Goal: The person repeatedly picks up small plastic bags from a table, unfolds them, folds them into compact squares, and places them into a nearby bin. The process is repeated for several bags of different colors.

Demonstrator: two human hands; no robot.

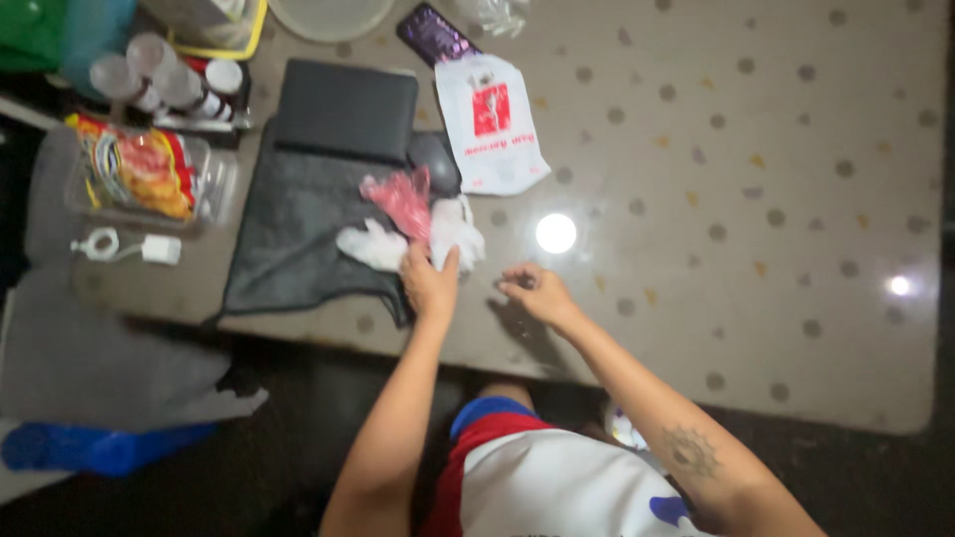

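My left hand (430,283) rests at the near edge of the table, its fingers closed on a crumpled white plastic bag (453,231). A second white crumpled piece (370,245) and a pink crumpled bag (401,197) lie right beside it on a dark grey cloth (293,224). My right hand (532,291) hovers just to the right on the bare tabletop, fingers curled; whether it pinches something small I cannot tell.
A flat white bag with a red print (489,124), a black laptop (346,107), a dark mouse (435,161), a clear box with snack packets (139,171), a white charger (129,247), several jars (169,80) and a phone (435,35) lie on the dotted table (746,199).
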